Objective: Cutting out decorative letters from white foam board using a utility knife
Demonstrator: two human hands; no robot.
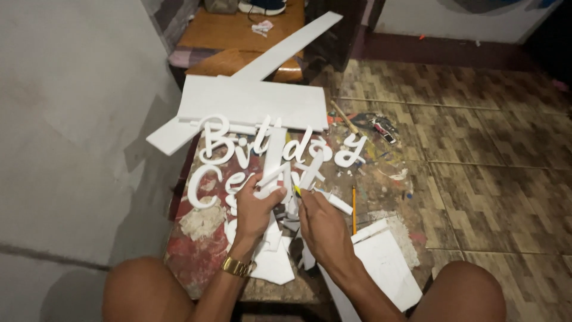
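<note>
My left hand [257, 206] grips a white foam cut-out piece [275, 173] over a low paint-stained table [196, 250]; a gold watch is on that wrist. My right hand [320, 222] is closed on a small yellow-tipped cutter [297, 191], its tip touching the foam piece. Beyond my hands lie white foam script letters [286, 146] in two rows. Loose foam offcuts [277, 262] sit under my hands.
Large white foam boards [253, 101] lie at the table's far end, one long strip reaching onto a wooden bench [238, 30]. A pencil [354, 209], a white sheet [387, 262], small tools [381, 128], grey wall on the left, tiled floor on the right. My knees frame the bottom.
</note>
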